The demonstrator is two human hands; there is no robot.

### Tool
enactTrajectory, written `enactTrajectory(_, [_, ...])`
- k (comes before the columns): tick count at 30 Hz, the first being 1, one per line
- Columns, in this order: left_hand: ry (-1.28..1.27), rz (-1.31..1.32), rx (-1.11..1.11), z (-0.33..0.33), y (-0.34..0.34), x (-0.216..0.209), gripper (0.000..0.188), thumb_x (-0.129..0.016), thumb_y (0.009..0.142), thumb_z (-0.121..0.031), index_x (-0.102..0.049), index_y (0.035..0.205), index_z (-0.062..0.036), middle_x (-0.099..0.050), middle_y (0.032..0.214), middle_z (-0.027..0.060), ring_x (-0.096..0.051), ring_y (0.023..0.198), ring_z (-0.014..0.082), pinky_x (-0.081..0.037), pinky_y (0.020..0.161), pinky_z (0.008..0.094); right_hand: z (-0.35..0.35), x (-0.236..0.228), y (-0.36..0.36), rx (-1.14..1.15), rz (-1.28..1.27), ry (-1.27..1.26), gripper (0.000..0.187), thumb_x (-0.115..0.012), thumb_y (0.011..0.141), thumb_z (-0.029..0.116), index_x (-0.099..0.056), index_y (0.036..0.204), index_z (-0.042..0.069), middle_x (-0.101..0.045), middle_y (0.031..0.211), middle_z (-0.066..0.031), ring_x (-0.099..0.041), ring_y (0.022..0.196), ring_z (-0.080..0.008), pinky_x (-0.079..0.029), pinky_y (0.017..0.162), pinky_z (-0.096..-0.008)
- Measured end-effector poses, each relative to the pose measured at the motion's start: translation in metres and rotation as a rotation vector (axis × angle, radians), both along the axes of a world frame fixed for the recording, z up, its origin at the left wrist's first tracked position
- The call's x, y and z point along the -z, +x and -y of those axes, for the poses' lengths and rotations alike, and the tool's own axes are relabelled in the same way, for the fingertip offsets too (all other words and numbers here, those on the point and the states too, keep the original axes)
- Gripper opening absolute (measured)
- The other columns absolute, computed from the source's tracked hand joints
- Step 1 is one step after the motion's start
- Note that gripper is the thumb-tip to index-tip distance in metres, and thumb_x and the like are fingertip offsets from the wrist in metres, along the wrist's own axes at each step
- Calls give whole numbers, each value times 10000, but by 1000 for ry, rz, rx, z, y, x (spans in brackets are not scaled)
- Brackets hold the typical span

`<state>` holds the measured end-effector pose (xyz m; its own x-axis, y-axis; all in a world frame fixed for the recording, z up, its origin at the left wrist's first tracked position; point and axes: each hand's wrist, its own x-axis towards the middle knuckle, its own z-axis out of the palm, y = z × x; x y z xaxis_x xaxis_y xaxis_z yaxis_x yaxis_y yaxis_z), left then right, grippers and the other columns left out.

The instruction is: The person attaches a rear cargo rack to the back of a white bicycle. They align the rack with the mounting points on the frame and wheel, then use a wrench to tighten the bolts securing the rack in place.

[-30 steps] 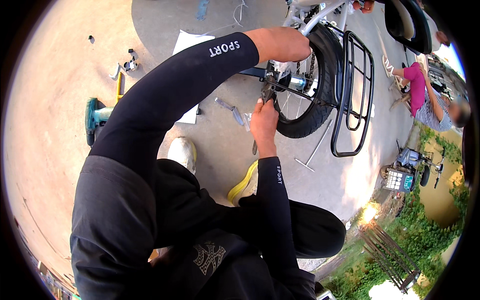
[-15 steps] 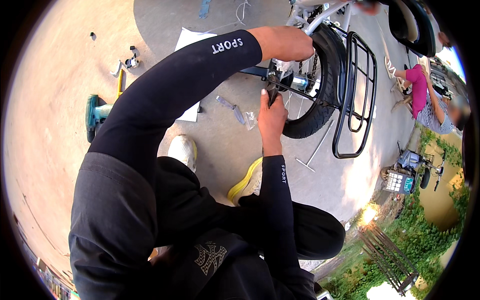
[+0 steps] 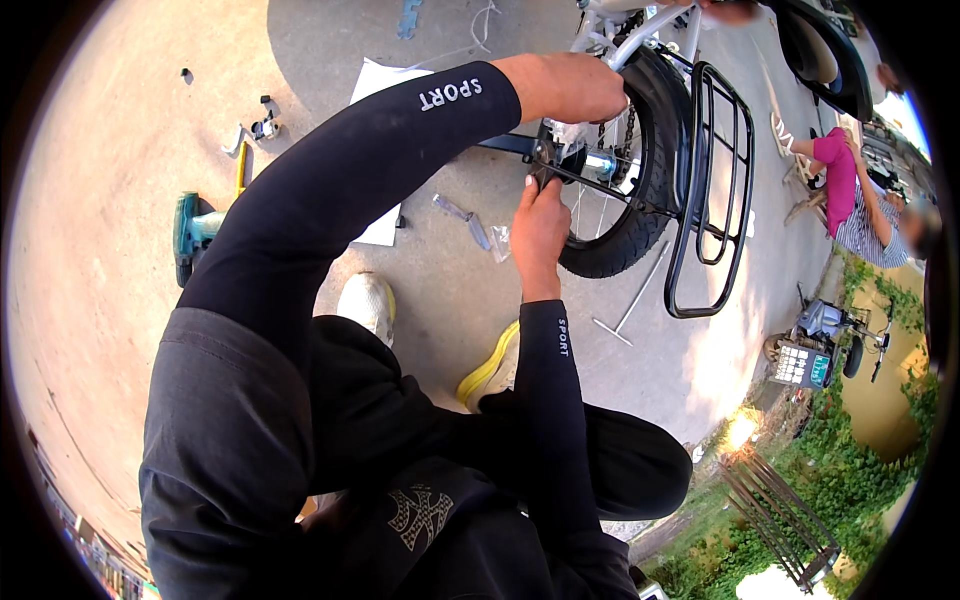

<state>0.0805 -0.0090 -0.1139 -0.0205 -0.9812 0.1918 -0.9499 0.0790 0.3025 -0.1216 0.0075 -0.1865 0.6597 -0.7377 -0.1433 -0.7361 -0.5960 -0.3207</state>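
My left hand [image 3: 598, 88] reaches across to the bicycle's rear end, beside the chain and the fat black tyre [image 3: 597, 258]. It is closed, its fingers are turned away, and whatever they grip is hidden. Below it, my right hand [image 3: 541, 232] is closed round a dark pliers-like tool [image 3: 544, 172]. The tool's upper end meets metal parts near the wheel axle, at the end of a black bar; its exact kind is hard to make out. A black tube rack [image 3: 740, 215] juts out right of the wheel.
On the concrete lie a T-shaped metal rod [image 3: 632, 300], a screwdriver with a clear handle [image 3: 463, 217], a small plastic bag [image 3: 500, 243], white paper [image 3: 380, 80] and a teal power tool [image 3: 190, 238]. Farther right, a person [image 3: 855, 195] sits near a parked scooter [image 3: 825, 335].
My right hand has moved slightly up and left, and less of the dark tool shows above it. My left hand stays in nearly the same place.
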Motion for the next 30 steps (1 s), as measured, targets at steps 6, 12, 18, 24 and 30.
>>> enactTrajectory(6, [23,0,-6,-3,0,-4,105,-663,788,-68,-732,826,2,-725,858,195,-712,826,395,-581,701,462,-5,-5,4,141,119,14,363,-614,972,342,-592,871,-6,-689,843,-261,-650,813,-492,-496,717,-553])
enactTrajectory(12, [-21,17,0,-1,0,1,92,-664,779,-52,-733,820,-6,-723,840,195,-712,810,390,-580,692,461,17,-26,8,292,53,605,328,-643,966,321,-610,864,11,-608,655,-87,-637,600,-198,-529,553,-363])
enactTrajectory(18, [-13,-7,-20,-1,0,1,88,-665,779,-48,-736,817,-13,-725,851,190,-715,816,381,-579,691,454,29,-60,-31,476,497,1479,303,-598,975,195,-575,1167,-38,-525,827,-10,-518,581,-75,-468,476,-253])
enactTrajectory(24, [24,-7,-9,-3,1,-4,79,-669,769,-46,-731,811,-22,-723,844,179,-710,827,384,-577,703,447,19,-114,11,1136,1204,2152,401,-542,956,57,-396,1201,-224,-468,784,-52,-463,533,-105,-388,473,-234])
enactTrajectory(30, [-59,25,16,0,6,9,114,-695,727,-23,-741,825,-60,-717,843,144,-708,820,355,-569,683,443,9,-109,-53,534,962,1969,546,-458,1037,173,-285,1481,-94,-429,790,-11,-385,435,-51,-346,368,-206])
